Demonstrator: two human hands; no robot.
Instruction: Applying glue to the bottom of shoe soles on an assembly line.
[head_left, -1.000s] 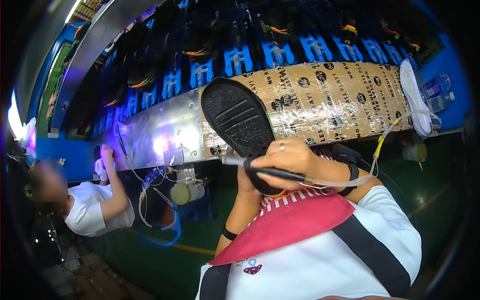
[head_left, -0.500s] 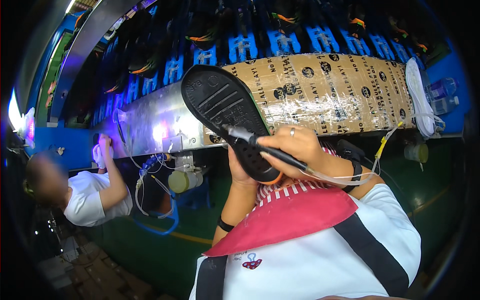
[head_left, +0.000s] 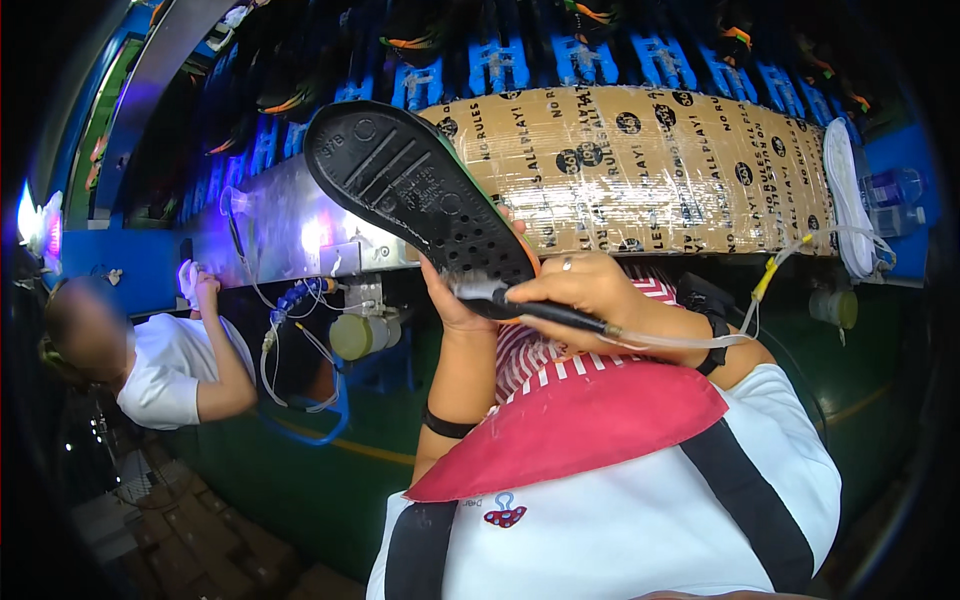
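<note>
Lifted and swung further to the person's left since the earlier frames, the black moulded rubber shoe sole [head_left: 415, 190] now stands higher before the brown printed film-wrapped panel [head_left: 660, 165], its toe pointing up and left and its underside turned to the camera. The left hand [head_left: 452, 300] is closed around the heel end from below, thumb up along the edge. The right hand [head_left: 590, 295] is wrapped, pen-fashion, around a slim black wand tool [head_left: 545, 315] with a clear thin hose [head_left: 700, 340] trailing right, below the panel; its tip meets the sole at the heel.

To do this well, I judge the sole should be held steady by the heel while the tip follows the rim at an even pace (the wrist resting against the other hand would help), with the hose kept slack so that it does not tug the tip.

Ribbed bars mark the sole's forepart, small round holes dot the heel half, and a thin orange line shows along its lower edge. Below the panel to the left, a co-worker in a white shirt [head_left: 170, 365] reaches up to the metal housing [head_left: 270, 225].
</note>
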